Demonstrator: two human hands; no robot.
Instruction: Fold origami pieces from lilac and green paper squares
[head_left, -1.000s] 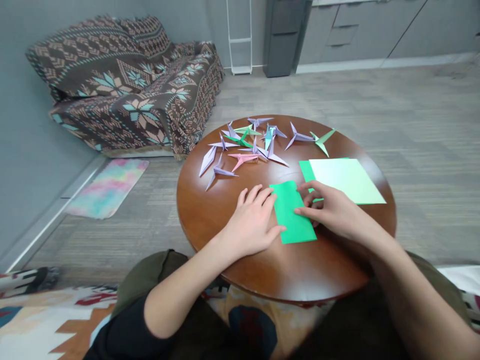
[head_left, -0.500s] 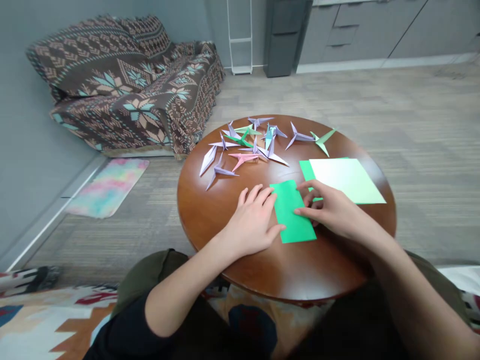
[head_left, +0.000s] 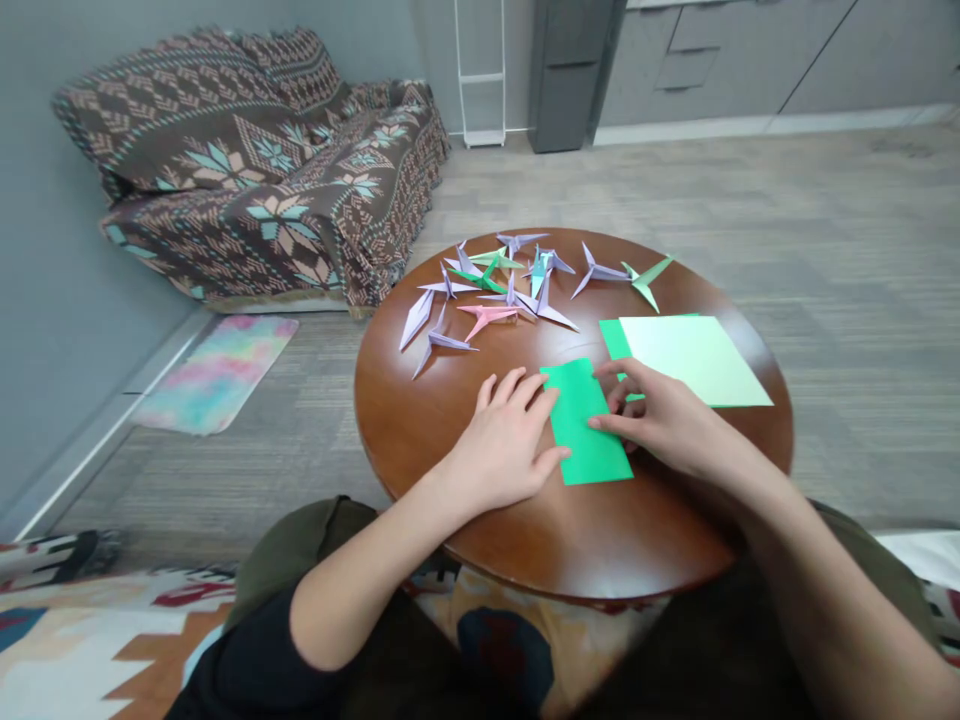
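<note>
A green paper rectangle lies on the round brown table, its long side running away from me. My left hand rests at its left edge with the fingers spread, index finger and thumb touching the paper. At the right edge my right hand grips the paper, thumb on top and the other fingers curled at the side. Behind the right hand lies a pale green sheet on top of darker green paper.
Several folded paper cranes, mostly purple, with a pink one and a green one, stand at the table's far side. Beyond are a covered sofa, a pastel mat and grey cabinets.
</note>
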